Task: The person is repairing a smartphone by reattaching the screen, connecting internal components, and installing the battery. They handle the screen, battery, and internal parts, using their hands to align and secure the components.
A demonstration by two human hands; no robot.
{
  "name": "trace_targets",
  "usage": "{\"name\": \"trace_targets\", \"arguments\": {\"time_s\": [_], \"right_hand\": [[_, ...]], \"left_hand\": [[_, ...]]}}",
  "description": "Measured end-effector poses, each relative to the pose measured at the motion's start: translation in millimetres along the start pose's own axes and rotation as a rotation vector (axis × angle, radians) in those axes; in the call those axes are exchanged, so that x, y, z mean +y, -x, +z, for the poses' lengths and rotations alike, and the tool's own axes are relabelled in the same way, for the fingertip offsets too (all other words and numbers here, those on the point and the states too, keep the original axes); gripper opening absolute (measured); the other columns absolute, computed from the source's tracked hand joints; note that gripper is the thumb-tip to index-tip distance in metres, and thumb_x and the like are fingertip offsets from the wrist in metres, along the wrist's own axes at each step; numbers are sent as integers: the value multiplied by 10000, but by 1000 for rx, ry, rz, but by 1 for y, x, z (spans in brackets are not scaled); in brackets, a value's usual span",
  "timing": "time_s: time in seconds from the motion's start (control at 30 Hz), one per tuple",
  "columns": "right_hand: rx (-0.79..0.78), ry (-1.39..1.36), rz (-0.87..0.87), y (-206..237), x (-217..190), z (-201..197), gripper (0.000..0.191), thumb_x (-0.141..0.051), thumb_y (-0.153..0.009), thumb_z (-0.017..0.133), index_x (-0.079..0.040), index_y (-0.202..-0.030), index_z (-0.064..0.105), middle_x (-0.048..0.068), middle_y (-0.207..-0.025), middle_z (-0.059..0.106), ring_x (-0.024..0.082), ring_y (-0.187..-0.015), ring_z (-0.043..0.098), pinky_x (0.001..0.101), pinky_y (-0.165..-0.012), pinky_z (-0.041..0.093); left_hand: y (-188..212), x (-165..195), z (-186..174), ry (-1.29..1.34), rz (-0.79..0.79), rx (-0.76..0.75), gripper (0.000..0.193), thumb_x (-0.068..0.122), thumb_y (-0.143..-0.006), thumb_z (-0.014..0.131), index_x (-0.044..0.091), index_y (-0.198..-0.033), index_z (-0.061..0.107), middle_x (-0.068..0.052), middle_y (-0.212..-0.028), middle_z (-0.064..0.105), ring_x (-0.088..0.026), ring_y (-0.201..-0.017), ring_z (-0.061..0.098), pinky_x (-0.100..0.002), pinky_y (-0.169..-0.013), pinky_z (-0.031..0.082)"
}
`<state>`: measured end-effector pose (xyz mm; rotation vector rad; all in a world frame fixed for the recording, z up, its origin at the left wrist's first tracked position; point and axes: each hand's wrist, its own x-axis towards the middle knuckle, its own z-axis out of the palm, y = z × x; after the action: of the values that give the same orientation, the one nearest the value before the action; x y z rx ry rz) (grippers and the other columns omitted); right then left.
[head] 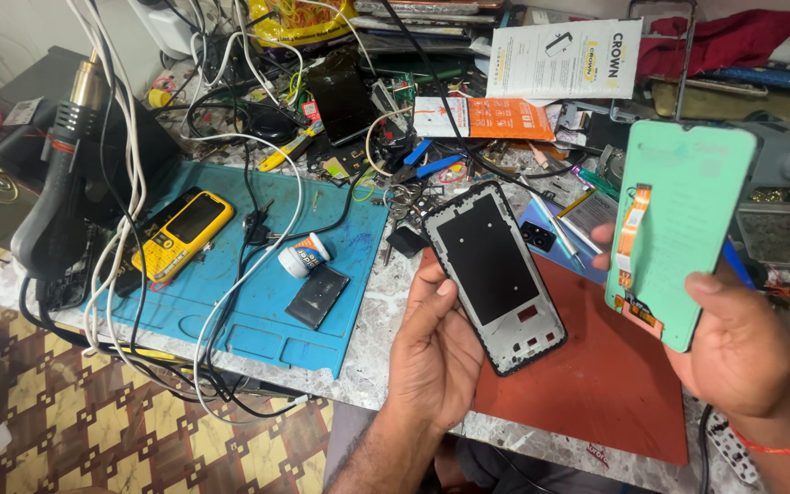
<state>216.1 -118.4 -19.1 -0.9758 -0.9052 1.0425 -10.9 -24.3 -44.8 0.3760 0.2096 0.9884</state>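
Head view: your left hand [432, 352] holds the black frame [496, 274], your right hand [733, 348] the green-backed screen [688, 220]. You look mid-fitting; next, judge alignment, minding the orange flex [631, 229].

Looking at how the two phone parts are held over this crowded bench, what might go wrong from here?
1. The green display panel sits only in the right hand; its orange flex cable is exposed near the thumb and might crease or tear.
2. The black phone frame rests on the left hand fingers and might slide off.
3. Loose white and black cables could snag a hand.
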Motion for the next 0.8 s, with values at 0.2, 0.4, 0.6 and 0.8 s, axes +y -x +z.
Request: {"name": "trace_targets", "arguments": {"time_s": [0.2,0.4,0.6,0.8], "right_hand": [[-150,712,-93,14,-7,7,859,-193,-965,548,-68,-1744,208,184,-1570,402,261,-1299,486,354,-838,515],[-173,696,39,26,-3,14,906,-225,-916,720,-69,-1692,279,165,-1450,499,253,-1355,474,394,-1104,375],[-105,610,86,33,5,1,846,-279,-958,686,-41,-1682,319,173,-1426,488,257,-1330,502,405,-1093,394],[-111,599,67,37,11,-1,872,-287,-938,707,-27,-1659,290,176,-1438,519,251,-1294,512,400,-1061,415]], "left_hand": [[-2,-1,-4,4,-14,17,253,83,-1001,536,42,-1250,551,-105,-1317,633,-215,-1282,585,-450,-1159,444],[-1,-4,-7,14,-4,0,256,74,-999,553,68,-1253,569,-93,-1283,646,-210,-1233,605,-442,-1122,465],[-1,-6,-11,7,16,-35,221,82,-1011,566,59,-1231,571,-104,-1260,670,-221,-1207,629,-453,-1100,488],[1,-6,-12,-19,14,-51,241,99,-1001,584,65,-1240,572,-99,-1265,672,-214,-1198,639,-461,-1083,500]]}}
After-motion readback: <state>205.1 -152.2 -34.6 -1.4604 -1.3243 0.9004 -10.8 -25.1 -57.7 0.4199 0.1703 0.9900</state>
